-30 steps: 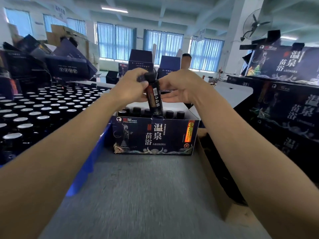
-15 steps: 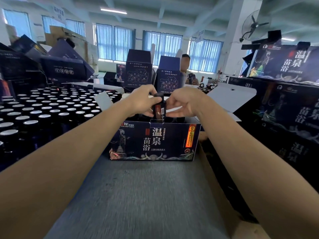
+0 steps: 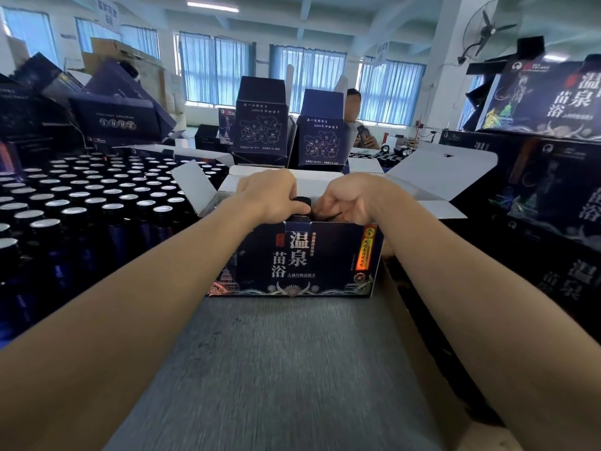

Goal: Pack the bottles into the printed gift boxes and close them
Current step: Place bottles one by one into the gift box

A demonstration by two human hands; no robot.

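PACKING LINE: At the grey counter [image 3: 276, 369], I had the left grip [image 3: 270, 193] and the right grip [image 3: 351, 203] curled round the neck of a black-capped bottle [image 3: 300, 201], one on each side. The bottle sat low at the front of the open gift box [image 3: 292, 258], with only its cap and shoulder showing above the printed wall.

By my reading this was the seating step. The bottle was nearly home but not yet let go. The box's white flaps [image 3: 439, 170] stood spread wide, so closing had not begun. I could not tell how many places inside were filled, because the grips hid them.

The next move, as I judged it, called for a straight push down until the bottle bottomed, then a release. After that it would be either a reach left to the spare bottles [image 3: 97, 196] massed just beside the box or, if the box was full, folding the flaps over. More printed boxes [image 3: 536, 102] were stacked at right.
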